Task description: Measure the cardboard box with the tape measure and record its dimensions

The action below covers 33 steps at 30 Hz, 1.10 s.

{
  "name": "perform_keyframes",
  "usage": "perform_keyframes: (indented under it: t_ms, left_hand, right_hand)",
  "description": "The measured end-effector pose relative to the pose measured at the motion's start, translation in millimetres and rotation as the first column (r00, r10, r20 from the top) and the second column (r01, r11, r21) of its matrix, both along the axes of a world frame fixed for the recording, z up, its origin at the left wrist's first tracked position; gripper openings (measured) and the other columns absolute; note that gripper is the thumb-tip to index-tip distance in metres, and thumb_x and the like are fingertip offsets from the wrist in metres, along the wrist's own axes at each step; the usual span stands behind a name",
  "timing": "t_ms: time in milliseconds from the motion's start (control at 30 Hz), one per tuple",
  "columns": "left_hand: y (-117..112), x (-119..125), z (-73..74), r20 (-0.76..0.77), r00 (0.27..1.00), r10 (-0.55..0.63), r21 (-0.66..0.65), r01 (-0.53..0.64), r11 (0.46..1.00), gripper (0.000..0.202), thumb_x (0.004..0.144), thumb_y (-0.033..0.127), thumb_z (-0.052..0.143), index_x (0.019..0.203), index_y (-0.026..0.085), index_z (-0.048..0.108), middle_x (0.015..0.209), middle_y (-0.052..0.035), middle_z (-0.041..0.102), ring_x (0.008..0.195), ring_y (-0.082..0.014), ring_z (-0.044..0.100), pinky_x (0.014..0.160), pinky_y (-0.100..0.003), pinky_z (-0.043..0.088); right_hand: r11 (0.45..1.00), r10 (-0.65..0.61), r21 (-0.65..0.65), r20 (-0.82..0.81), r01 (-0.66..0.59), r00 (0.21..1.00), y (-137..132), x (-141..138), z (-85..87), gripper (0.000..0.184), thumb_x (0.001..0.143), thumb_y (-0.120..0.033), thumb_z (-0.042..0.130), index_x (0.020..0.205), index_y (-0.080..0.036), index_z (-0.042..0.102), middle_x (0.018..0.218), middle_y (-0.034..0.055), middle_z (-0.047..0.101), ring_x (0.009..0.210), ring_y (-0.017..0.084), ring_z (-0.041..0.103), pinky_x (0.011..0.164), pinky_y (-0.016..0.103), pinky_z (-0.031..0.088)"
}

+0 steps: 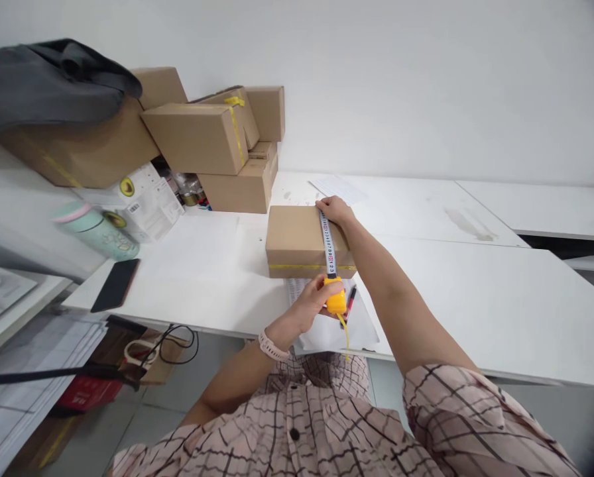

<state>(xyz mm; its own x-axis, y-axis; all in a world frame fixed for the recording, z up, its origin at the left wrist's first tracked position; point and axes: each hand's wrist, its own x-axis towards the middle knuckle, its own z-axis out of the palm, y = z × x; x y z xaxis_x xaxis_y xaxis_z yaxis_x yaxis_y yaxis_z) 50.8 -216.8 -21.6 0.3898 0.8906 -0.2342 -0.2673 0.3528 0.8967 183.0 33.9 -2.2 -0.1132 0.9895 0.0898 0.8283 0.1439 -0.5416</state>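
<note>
A closed cardboard box (294, 232) with a yellow strip along its near side sits on the white table. My left hand (309, 305) is wrapped round the yellow case of a tape measure (335, 295), just in front of the box. The white blade runs out across the box top, away from me. At the far edge of the box, my right hand (335, 211) pinches the end of the blade against the cardboard. A yellow cord hangs from the case. Below the case, a red and black pen (351, 301) lies on paper sheets (364, 326), partly hidden by my left hand.
Cardboard boxes (192, 136) are stacked at the back left, with a dark grey bag (53, 86) on top. A mint green bottle (98, 232) and a dark phone (115, 285) are at the left. Another paper sheet (339, 187) lies near the wall.
</note>
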Motion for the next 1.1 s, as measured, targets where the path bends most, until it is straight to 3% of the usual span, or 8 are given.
perform_keyframes:
  t_ms: [200,467,833,1100]
  left_hand:
    - [-4.5,5.0,-2.9,0.005,1.000,0.027,0.005,-0.027,1.000,0.046,0.077,0.050,0.076,0.101,0.018,0.054,0.098,-0.0061,0.063,0.072,-0.0165,0.069,0.065,-0.033,0.061]
    - [-6.5,6.8,-1.2,-0.022,0.998,0.054,0.013,-0.054,0.998,0.047,0.077,0.051,0.078,0.100,0.018,0.054,0.093,-0.0034,0.061,0.072,-0.0149,0.066,0.064,-0.031,0.061]
    - [-4.1,4.9,-4.7,0.003,0.999,0.033,0.009,-0.033,0.999,0.051,0.075,0.054,0.080,0.102,0.018,0.056,0.101,-0.0048,0.061,0.076,-0.0147,0.066,0.068,-0.031,0.060]
    - [-1.1,-0.2,-6.9,-0.004,1.000,0.013,-0.012,-0.014,1.000,0.057,0.070,0.053,0.083,0.104,0.018,0.053,0.098,-0.0030,0.061,0.072,-0.0153,0.067,0.066,-0.033,0.060]
  right_hand:
    - [1.000,-0.024,-0.003,-0.009,0.024,1.000,-2.7,-0.1,1.9,0.040,0.096,-0.056,0.046,0.092,-0.025,0.070,0.096,0.0077,0.075,0.093,0.026,0.065,0.087,0.038,0.048]
    - [1.000,-0.022,-0.003,0.002,0.022,1.000,-3.6,-0.8,3.4,0.038,0.096,-0.052,0.045,0.089,-0.025,0.070,0.100,0.0085,0.076,0.092,0.026,0.065,0.089,0.039,0.047]
    - [0.999,-0.044,-0.010,-0.008,0.044,0.999,-11.6,-4.7,12.4,0.035,0.096,-0.048,0.047,0.089,-0.024,0.071,0.100,0.0096,0.076,0.098,0.028,0.066,0.091,0.040,0.047]
    - [0.999,-0.042,-0.020,-0.011,0.042,0.999,-11.2,-5.6,11.9,0.051,0.101,-0.059,0.036,0.089,-0.022,0.070,0.100,0.0117,0.076,0.101,0.031,0.067,0.095,0.042,0.047]
